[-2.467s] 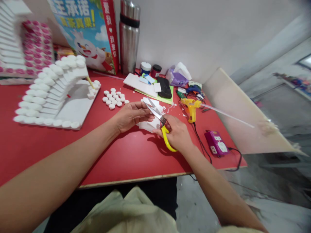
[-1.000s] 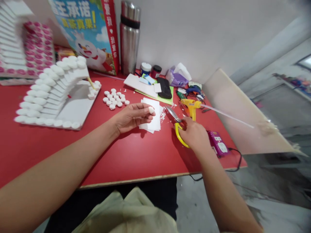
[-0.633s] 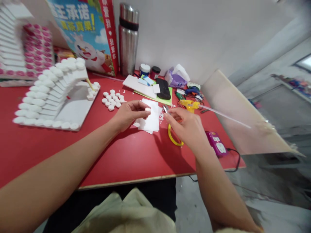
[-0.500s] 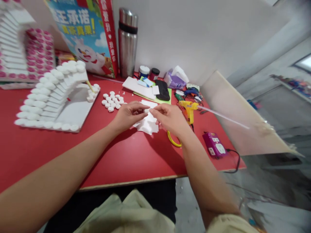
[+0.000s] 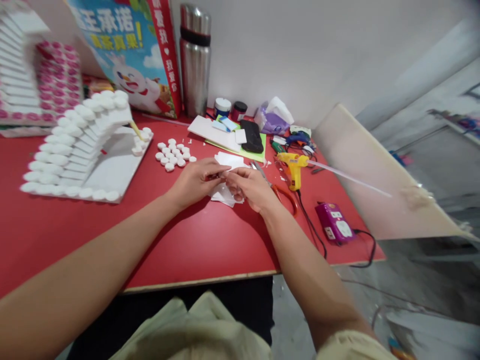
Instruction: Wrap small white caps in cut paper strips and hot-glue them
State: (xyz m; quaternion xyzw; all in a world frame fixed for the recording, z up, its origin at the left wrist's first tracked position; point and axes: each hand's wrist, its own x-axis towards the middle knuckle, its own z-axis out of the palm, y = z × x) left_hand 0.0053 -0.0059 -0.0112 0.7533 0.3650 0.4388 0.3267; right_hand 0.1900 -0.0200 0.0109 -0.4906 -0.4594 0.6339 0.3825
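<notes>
Over a stack of white paper pieces (image 5: 225, 196), my left hand (image 5: 197, 182) and my right hand (image 5: 249, 187) meet with pinched fingertips. Between them is a small white piece, now mostly covered by the fingers. Just left of my left hand lies a cluster of white rounded pieces (image 5: 172, 154) on the red table. A tool with orange handles (image 5: 288, 197) and metal jaws, scissors or pliers, lies partly behind my right wrist. Beyond it a yellow hot glue gun (image 5: 294, 167) stands with a long clear glue stick (image 5: 345, 176) in its back.
At left stands a white stepped model (image 5: 71, 150) edged with white rounded pieces. A steel thermos (image 5: 195, 65), a printed bag (image 5: 131, 55), two small jars (image 5: 222, 107) and a black case (image 5: 251, 136) line the back. A purple power socket box (image 5: 333, 224) with cables sits right.
My right hand has turned and drawn its fingers in closer to my left fingertips, covering the white piece. The orange-handled tool shows more beside my right wrist. The view has shifted slightly.
</notes>
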